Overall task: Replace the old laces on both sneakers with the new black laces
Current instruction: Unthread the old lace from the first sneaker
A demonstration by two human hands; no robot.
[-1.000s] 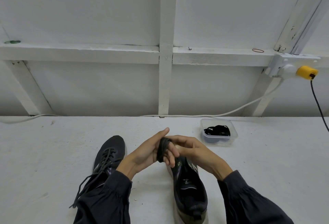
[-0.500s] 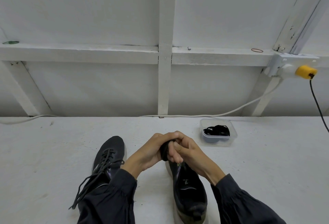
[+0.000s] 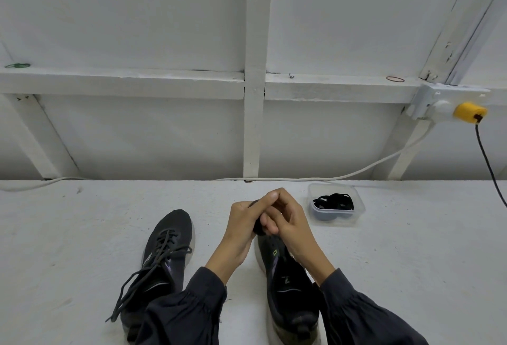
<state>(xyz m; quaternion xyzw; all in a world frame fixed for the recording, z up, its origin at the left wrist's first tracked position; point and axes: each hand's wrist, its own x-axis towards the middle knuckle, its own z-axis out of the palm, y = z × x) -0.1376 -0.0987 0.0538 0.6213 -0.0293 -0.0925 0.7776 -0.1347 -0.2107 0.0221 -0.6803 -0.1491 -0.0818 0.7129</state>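
Two black sneakers lie on the white surface. The left sneaker (image 3: 167,246) still carries its dark lace, whose loose ends trail toward me. The right sneaker (image 3: 288,284) has bare eyelets. Above its toe, my left hand (image 3: 241,224) and my right hand (image 3: 288,221) are clasped together around a small bundle of dark lace (image 3: 258,228), mostly hidden by the fingers. New black laces (image 3: 333,202) lie coiled in a clear plastic tub (image 3: 356,207) to the right of my hands.
A white wall with beams rises behind the surface. A white cable (image 3: 301,178) runs along its base to a socket box with a yellow plug (image 3: 469,111) at the right. A black cord (image 3: 491,169) hangs from the plug.
My left hand's fingers were stretched out with the lace wound over them; both hands have now closed tightly around the bundle and lifted slightly away from me.
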